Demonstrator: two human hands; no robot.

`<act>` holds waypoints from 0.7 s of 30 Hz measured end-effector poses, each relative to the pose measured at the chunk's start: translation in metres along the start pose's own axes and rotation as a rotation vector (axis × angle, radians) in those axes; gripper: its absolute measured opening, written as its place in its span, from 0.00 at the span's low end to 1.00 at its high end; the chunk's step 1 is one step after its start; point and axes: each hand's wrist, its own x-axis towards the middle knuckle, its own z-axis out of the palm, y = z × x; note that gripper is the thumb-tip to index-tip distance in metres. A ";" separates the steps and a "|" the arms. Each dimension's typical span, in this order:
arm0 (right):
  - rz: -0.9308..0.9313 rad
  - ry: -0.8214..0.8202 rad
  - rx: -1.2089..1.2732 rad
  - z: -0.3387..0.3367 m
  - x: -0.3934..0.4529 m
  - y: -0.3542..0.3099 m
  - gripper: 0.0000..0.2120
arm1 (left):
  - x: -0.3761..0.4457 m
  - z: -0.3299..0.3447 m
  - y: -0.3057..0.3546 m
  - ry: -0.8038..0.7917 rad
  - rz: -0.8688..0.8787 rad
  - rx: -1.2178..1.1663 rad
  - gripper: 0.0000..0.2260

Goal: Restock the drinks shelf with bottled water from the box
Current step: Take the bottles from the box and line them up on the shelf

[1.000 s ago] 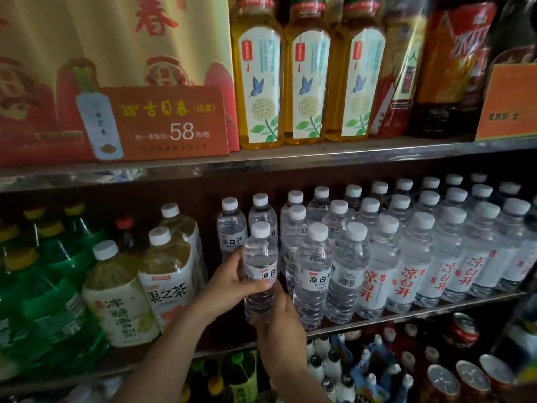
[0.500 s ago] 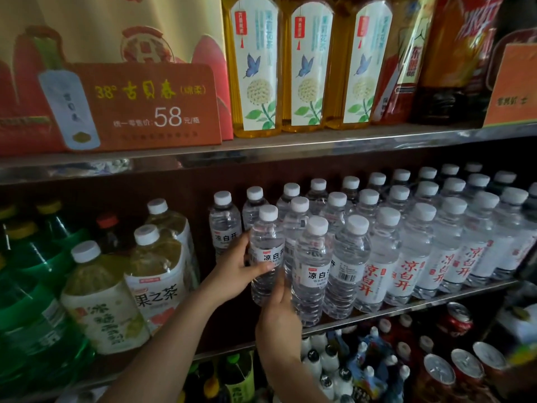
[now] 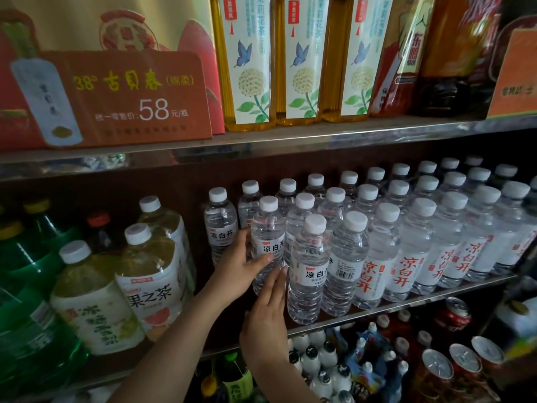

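A clear water bottle with a white cap stands upright at the left end of the water rows on the middle shelf. My left hand grips it from the left, thumb across its label. My right hand touches its lower front with straight fingers. Right beside it, at the shelf's front, stands another water bottle. Several rows of the same bottles fill the shelf to the right. The box is out of view.
Big tea bottles and green bottles stand left of the water. The upper shelf carries an orange price sign and tall yellow tea bottles. Below are small white-capped bottles and cans.
Both hands have pushed the held bottle a little back into the shelf, behind the front bottle. The camera has moved closer and tilted down.
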 end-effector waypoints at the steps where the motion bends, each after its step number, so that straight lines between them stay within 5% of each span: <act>1: -0.009 0.003 0.012 0.000 -0.001 0.000 0.46 | -0.001 0.001 0.002 0.008 0.004 0.039 0.22; 9: -0.029 -0.036 0.123 -0.014 -0.018 0.008 0.40 | -0.011 0.008 0.009 0.051 -0.060 0.134 0.22; 17: -0.093 0.101 0.276 -0.061 -0.037 0.020 0.18 | -0.039 0.021 0.023 0.118 -0.177 0.252 0.19; 21: -0.072 0.105 0.360 -0.098 -0.036 0.023 0.20 | -0.060 0.029 0.035 0.171 -0.228 0.280 0.17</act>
